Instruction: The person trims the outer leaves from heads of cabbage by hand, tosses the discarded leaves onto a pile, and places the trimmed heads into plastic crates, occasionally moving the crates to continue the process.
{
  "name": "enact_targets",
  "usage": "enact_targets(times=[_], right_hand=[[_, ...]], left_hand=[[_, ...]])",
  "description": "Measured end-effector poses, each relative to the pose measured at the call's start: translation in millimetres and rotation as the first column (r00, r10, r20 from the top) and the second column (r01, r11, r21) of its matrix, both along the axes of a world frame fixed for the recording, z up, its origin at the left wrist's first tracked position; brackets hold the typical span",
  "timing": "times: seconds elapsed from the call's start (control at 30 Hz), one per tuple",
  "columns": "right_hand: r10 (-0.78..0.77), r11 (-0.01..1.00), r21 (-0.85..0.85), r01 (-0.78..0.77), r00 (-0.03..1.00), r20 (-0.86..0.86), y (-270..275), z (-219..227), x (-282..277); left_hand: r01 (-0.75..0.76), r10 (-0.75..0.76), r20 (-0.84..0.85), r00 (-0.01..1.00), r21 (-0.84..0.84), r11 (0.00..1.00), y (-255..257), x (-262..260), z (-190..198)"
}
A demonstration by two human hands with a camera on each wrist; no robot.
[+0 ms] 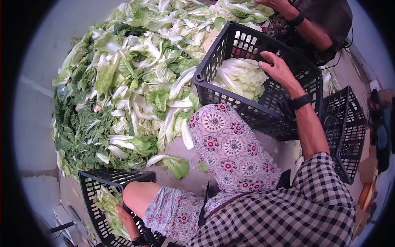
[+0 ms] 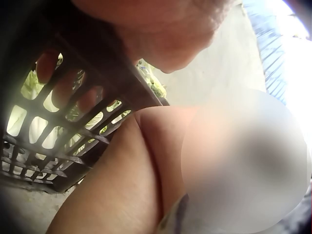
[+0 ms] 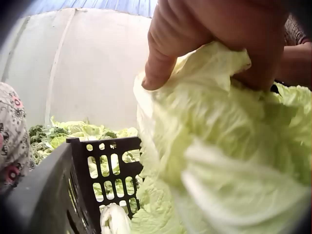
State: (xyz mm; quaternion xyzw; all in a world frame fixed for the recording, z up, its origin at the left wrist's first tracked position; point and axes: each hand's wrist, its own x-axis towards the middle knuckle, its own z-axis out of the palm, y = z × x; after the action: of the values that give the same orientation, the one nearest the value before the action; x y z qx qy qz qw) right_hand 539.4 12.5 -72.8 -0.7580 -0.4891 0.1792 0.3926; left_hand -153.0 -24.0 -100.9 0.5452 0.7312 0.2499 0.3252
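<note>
My right hand [image 1: 282,74] hovers over the black plastic crate [image 1: 255,111] in the head view, thumb and fingers spread beside a pale Chinese cabbage [image 1: 242,76]. From the right wrist, the thumb [image 3: 158,70] of that hand lies against the leaves of the cabbage [image 3: 214,131]. Lower left, my left hand [image 1: 128,222] holds the rim of a second black crate [image 1: 92,197] with cabbage [image 1: 109,206] in it. Through the slots of this crate [image 2: 63,122], the left wrist view shows fingers [image 2: 63,90] on the inner side, and the thumb [image 2: 165,53] above the rim.
A large heap of loose cabbage leaves [image 1: 135,82] covers the floor ahead and left. Another person's arm [image 1: 308,31] reaches in at the top right. More black crates [image 1: 345,127] stand at the right. My bent knee [image 1: 218,123] is between the two working crates.
</note>
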Motion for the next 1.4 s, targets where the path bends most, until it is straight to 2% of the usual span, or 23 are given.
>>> enact_targets(times=[0.1, 0.17, 0.23, 0.27, 0.3, 0.33, 0.37, 0.4, 0.47, 0.5, 0.57, 0.63, 0.7, 0.8, 0.83, 0.93, 1.03, 1.07, 1.1, 1.17, 1.27, 1.33, 1.4], right_hand=[[0.097, 0.995, -0.007, -0.100, 0.981, -0.168, -8, 6, -22], [0.179, 0.982, -0.015, -0.188, 0.953, -0.243, -10, 14, -44], [0.304, 0.936, -0.120, -0.330, 0.933, -0.192, -10, 21, -67], [0.316, 0.925, -0.158, -0.346, 0.931, -0.184, -10, 19, -76], [0.352, 0.903, -0.191, -0.384, 0.918, -0.181, -4, 16, -88], [0.349, 0.892, -0.192, -0.409, 0.893, -0.283, 1, 11, -100], [0.343, 0.895, -0.207, -0.395, 0.907, -0.244, 5, 0, -107], [0.444, 0.864, -0.268, -0.427, 0.896, 0.004, 16, -15, -112], [0.351, 0.927, -0.213, -0.310, 0.916, 0.193, 15, -42, -122], [0.321, 0.938, -0.227, -0.263, 0.906, 0.275, 14, -41, -125], [0.338, 0.935, -0.171, -0.311, 0.927, 0.163, 9, -31, -138], [0.340, 0.935, -0.147, -0.322, 0.933, 0.118, 11, -52, -116], [0.248, 0.949, -0.147, -0.280, 0.948, -0.201, 13, -57, -106], [0.320, 0.939, -0.165, -0.303, 0.944, 0.085, 11, -62, -98], [0.290, 0.943, -0.171, -0.285, 0.957, 0.009, 11, -66, -91], [0.178, 0.955, -0.200, -0.220, 0.961, -0.210, 13, -75, -76], [0.227, 0.955, -0.199, -0.221, 0.974, 0.006, 9, -69, -84], [0.194, 0.958, -0.201, -0.206, 0.978, -0.078, 11, -74, -75], [0.157, 0.960, -0.205, -0.189, 0.974, -0.162, 15, -83, -61], [0.156, 0.957, -0.224, -0.184, 0.978, -0.140, 15, -85, -51], [0.244, 0.951, -0.244, -0.189, 0.946, 0.215, 16, -76, -67], [0.245, 0.951, -0.255, -0.176, 0.930, 0.274, 15, -77, -66], [0.249, 0.950, -0.261, -0.173, 0.923, 0.293, 13, -80, -64]], left_hand=[[-0.008, 0.011, 0.087, 0.996, -0.028, 1.000, 3, 33, 21], [0.011, -0.011, 0.041, 0.999, 0.004, 1.000, 4, 29, 17], [-0.006, 0.007, 0.075, 0.997, -0.011, 1.000, 7, 41, 25], [-0.043, 0.048, 0.058, 0.997, -0.097, 0.994, 6, 49, 38], [-0.013, 0.027, 0.103, 0.994, -0.134, 0.991, 5, 8, 11], [-0.025, 0.031, 0.064, 0.997, -0.099, 0.995, 3, 8, 12], [0.050, -0.038, 0.110, 0.993, -0.104, 0.993, 6, 8, 18], [-0.010, 0.047, 0.211, 0.976, -0.175, 0.984, 7, 8, 25], [-0.061, 0.155, 0.275, 0.949, -0.321, 0.945, 9, -33, 11], [-0.094, 0.120, 0.191, 0.974, -0.139, 0.986, 10, -32, 17], [-0.192, 0.187, 0.162, 0.969, 0.020, 0.981, 7, -80, 8], [-0.321, 0.317, 0.102, 0.943, 0.033, 0.946, -2, -124, 11], [-0.436, 0.435, 0.030, 0.900, 0.012, 0.900, -15, -166, 7], [-0.528, 0.523, -0.071, 0.849, -0.088, 0.845, -39, -219, -7], [-0.548, 0.535, -0.122, 0.836, -0.124, 0.828, -44, -231, -14], [-0.497, 0.502, -0.093, 0.860, -0.379, 0.781, -35, -234, -18], [-0.332, 0.315, -0.109, 0.943, -0.418, 0.846, -9, -225, -33], [-0.297, 0.265, -0.135, 0.955, -0.461, 0.836, 1, -231, -44], [-0.327, 0.277, -0.175, 0.945, -0.462, 0.825, 9, -229, -49], [-0.381, 0.293, -0.254, 0.922, -0.461, 0.801, 27, -219, -58], [-0.484, 0.528, -0.051, 0.848, -0.483, 0.730, 33, -230, -93], [-0.533, 0.623, 0.040, 0.781, -0.477, 0.699, 30, -227, -104], [-0.490, 0.575, 0.038, 0.817, -0.480, 0.728, 30, -225, -103]])
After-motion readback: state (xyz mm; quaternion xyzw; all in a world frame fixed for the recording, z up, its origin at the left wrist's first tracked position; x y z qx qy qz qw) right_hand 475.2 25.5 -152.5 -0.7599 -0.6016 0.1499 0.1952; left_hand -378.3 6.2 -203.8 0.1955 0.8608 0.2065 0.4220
